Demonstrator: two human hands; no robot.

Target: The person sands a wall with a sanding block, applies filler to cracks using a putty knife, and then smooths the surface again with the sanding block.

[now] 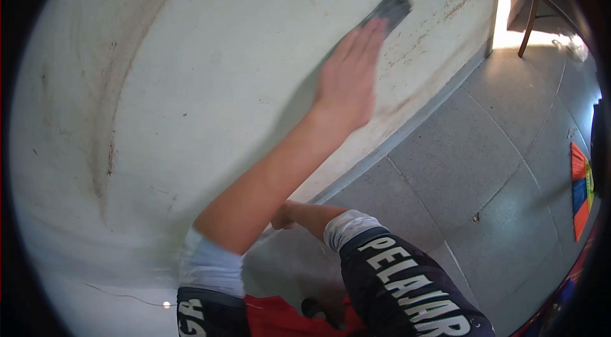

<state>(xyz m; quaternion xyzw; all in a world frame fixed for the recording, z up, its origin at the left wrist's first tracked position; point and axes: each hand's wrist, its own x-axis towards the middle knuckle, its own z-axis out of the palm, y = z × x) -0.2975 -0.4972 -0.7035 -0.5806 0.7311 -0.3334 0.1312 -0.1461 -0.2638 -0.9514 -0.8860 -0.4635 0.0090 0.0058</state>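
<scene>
My left hand (350, 76) is pressed against a pale, stained wall (210, 70), its fingers laid over a dark grey, flat pad (393, 9) that is slightly blurred. The pad's far end sticks out past my fingertips and lies on the wall. I cannot make out exactly what kind of pad it is. Lower down, my right hand (283, 216) shows only in part behind my left forearm, close to the foot of the wall. Its fingers are hidden, so whether it holds anything does not show.
A grey tiled floor (439, 146) meets the wall along a grey skirting strip (407, 128). At the far right lies an orange and blue broom head (578, 190). A chair-like wooden leg (528, 28) stands at the upper right. A thin wire (121, 299) runs at the lower left.
</scene>
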